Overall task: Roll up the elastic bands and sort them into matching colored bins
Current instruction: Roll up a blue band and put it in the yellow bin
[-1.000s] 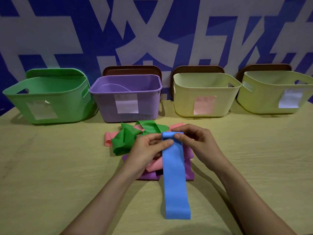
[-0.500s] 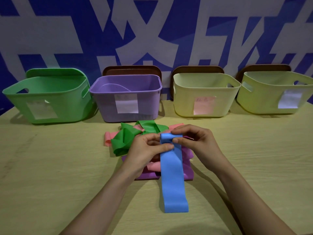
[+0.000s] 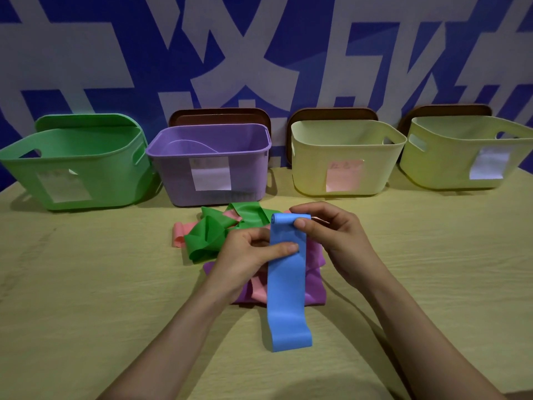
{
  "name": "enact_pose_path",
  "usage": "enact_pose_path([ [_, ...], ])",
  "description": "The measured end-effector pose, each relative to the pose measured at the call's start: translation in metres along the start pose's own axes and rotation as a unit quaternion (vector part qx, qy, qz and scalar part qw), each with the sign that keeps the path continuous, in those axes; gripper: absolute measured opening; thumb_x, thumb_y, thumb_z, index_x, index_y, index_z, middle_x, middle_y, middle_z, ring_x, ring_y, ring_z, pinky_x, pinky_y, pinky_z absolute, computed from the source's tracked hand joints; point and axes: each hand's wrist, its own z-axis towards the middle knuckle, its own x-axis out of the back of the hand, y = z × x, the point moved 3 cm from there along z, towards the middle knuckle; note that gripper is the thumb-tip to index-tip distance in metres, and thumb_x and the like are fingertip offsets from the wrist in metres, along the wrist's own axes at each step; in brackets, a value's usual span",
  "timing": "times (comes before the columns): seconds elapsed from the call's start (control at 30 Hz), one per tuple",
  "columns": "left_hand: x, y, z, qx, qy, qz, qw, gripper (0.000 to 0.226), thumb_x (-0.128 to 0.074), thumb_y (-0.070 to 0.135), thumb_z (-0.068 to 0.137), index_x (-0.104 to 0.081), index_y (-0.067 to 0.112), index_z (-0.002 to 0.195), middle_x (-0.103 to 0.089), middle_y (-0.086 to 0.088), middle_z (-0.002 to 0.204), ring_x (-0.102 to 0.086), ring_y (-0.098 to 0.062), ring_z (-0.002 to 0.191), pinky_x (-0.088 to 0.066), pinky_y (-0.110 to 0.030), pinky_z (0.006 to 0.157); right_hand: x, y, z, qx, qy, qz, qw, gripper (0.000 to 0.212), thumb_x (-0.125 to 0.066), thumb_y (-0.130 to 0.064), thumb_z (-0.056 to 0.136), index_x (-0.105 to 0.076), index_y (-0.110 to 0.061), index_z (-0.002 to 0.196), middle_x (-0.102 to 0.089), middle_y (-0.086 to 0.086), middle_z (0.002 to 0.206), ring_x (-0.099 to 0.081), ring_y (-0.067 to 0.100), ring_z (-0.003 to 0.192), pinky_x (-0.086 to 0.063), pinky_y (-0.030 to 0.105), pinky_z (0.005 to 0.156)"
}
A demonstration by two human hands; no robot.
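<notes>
Hands clamp the blue elastic band (image 3: 287, 298): your right hand (image 3: 331, 241) pinches its rolled far end, left hand (image 3: 245, 255) the strip just nearer, over the band pile (image 3: 210, 238). Slacken either pinch and the roll may unwind.

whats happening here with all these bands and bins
A person is rolling up a blue band with both hands. The right hand pinches the small roll at its far end, and the left hand pinches the flat part just below. The rest trails toward the person across the table. Under it a green band, a pink band and a purple band lie in a loose pile. At the back stand a green bin, a purple bin and two pale yellow bins.
</notes>
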Motion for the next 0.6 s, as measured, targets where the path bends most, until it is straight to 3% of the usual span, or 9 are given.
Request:
enact_pose_path([
  [0.13,-0.0024,0.0003,-0.0002,-0.01,0.008,0.002,1.0,0.026,-0.08,0.004,0.069,-0.072,0.006,0.094,-0.075,-0.011,0.09,-0.071,-0.025,0.085,-0.057,-0.036,0.079,-0.0007,0.0004,0.0,0.002,0.006,0.012,1.0,0.02,-0.07,-0.017,0.071,-0.071,-0.016,0.092,-0.073,-0.003,0.095,-0.067,0.013,0.094,-0.053,0.022,0.077],
  [0.33,-0.0029,0.0004,-0.0018,-0.038,0.001,-0.02,0.999,0.023,-0.077,0.001,0.072,-0.072,0.005,0.094,-0.075,-0.013,0.09,-0.071,-0.022,0.082,-0.057,-0.028,0.073,-0.0007,0.0029,0.001,0.039,0.023,-0.046,0.998,0.022,-0.072,0.008,0.073,-0.072,-0.01,0.085,-0.071,0.001,0.093,-0.068,0.012,0.093,-0.051,0.019,0.08],
  [0.5,-0.0042,-0.0003,-0.0009,-0.062,-0.001,-0.016,0.998,0.021,-0.075,0.004,0.072,-0.072,0.008,0.092,-0.074,-0.013,0.089,-0.07,-0.019,0.08,-0.057,-0.03,0.073,-0.0003,0.0019,0.0007,0.061,0.022,-0.043,0.997,0.023,-0.069,0.016,0.073,-0.07,-0.006,0.081,-0.069,0.004,0.09,-0.067,0.01,0.09,-0.051,0.018,0.079],
  [0.6,-0.0062,0.002,-0.0023,-0.065,-0.006,-0.025,0.998,0.022,-0.072,0.022,0.071,-0.072,0.012,0.091,-0.074,-0.009,0.085,-0.07,-0.017,0.079,-0.056,-0.027,0.071,-0.0019,0.0015,0.0005,0.075,0.016,-0.053,0.996,0.025,-0.066,0.018,0.074,-0.068,-0.007,0.08,-0.067,0.005,0.09,-0.066,0.009,0.09,-0.052,0.019,0.08],
])
